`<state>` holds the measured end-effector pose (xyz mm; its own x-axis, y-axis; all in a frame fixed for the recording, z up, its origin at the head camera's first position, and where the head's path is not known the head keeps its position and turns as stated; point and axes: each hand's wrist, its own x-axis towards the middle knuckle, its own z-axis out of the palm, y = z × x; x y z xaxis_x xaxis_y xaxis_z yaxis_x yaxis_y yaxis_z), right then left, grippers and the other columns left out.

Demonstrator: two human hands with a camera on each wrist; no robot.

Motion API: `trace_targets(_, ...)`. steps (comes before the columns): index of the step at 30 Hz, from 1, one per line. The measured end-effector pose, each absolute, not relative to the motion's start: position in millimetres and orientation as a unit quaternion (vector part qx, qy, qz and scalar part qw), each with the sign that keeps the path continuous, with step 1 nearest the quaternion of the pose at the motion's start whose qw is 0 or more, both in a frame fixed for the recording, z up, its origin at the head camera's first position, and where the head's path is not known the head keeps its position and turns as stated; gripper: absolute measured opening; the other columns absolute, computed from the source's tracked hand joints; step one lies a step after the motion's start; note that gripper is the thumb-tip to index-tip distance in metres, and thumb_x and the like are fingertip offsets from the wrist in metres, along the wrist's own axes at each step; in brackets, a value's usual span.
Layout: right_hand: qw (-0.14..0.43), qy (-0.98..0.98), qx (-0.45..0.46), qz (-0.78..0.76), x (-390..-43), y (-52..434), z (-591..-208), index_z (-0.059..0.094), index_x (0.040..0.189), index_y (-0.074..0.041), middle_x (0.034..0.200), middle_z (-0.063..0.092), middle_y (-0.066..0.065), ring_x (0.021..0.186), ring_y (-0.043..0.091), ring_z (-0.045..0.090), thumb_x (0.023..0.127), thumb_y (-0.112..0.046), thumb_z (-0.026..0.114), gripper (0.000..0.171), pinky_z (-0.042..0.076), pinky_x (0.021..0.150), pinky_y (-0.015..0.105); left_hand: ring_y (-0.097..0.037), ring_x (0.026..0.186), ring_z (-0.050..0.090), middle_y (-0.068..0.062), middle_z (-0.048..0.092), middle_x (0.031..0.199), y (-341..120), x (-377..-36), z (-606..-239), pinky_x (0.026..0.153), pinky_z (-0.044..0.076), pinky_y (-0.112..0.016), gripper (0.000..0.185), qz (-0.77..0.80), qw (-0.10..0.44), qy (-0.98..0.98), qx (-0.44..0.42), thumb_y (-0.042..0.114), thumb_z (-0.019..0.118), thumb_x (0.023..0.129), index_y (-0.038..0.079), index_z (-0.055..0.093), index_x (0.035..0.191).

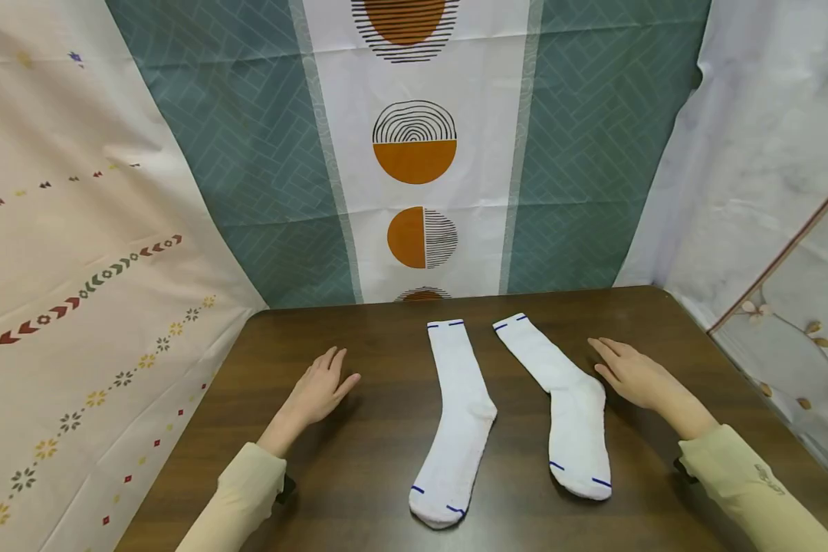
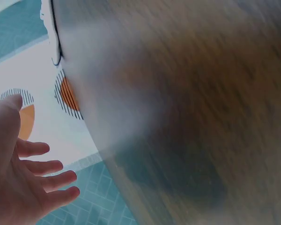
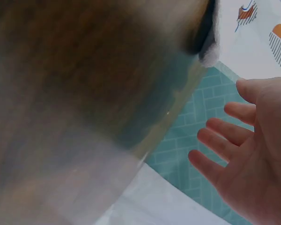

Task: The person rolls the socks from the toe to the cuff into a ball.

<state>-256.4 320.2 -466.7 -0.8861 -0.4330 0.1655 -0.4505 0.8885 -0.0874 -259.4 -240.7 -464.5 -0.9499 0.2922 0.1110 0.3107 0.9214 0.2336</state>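
Nearest the person, two pale yellow-green sleeves (image 1: 244, 491) are reaching forward over a dark wooden table (image 1: 359, 475), its grain running in long brown streaks. The left hand (image 1: 317, 391) is lying low over the wood with its fingers straight and held loosely together, pointing away and slightly inward — it is holding nothing. In the left wrist view the same hand (image 2: 18, 178) is showing a flat, spread palm with the thumb lifted, the tabletop beside it blurred. The right hand (image 1: 631, 372) is posed the same way, fingers extended and relaxed and angled inward, gripping nothing; the right wrist view is showing its open palm (image 3: 257, 164) with the fingers fanned.

Between the hands two white socks are lying flat, toes toward the person and cuffs away. The left sock (image 1: 455, 418) is sitting well to the inside of the left hand, clear of it — soft knit, long and gently bent at the heel, with short blue marks at toe and cuff. The right sock (image 1: 566, 406) is lying just inside the right hand, its heel close to the fingertips; whether they are touching cannot be told. It is the same knit with the same blue marks, bent more sharply.

Beyond the fingertips, past the table's far edge, a draped cloth backdrop (image 1: 414, 153) is hanging, teal with a herringbone pattern and a white band of orange and striped half-circles.
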Motion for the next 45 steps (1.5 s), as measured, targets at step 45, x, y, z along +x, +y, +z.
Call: trace_targets(45, -0.017, -0.978, 0.151, 0.14, -268, 300, -455, 0.059, 0.125, 0.003, 0.115, 0.066, 0.024, 0.096, 0.039, 0.066, 0.097, -0.021, 0.051, 0.038, 0.052, 0.07, 0.051, -0.031, 0.118, 0.058, -0.015, 0.062, 0.128, -169, -244, -461, 0.096, 0.047, -0.049, 0.034, -0.308, 0.02, -0.932, -0.187, 0.019, 0.054, 0.098, 0.002, 0.059, 0.127)
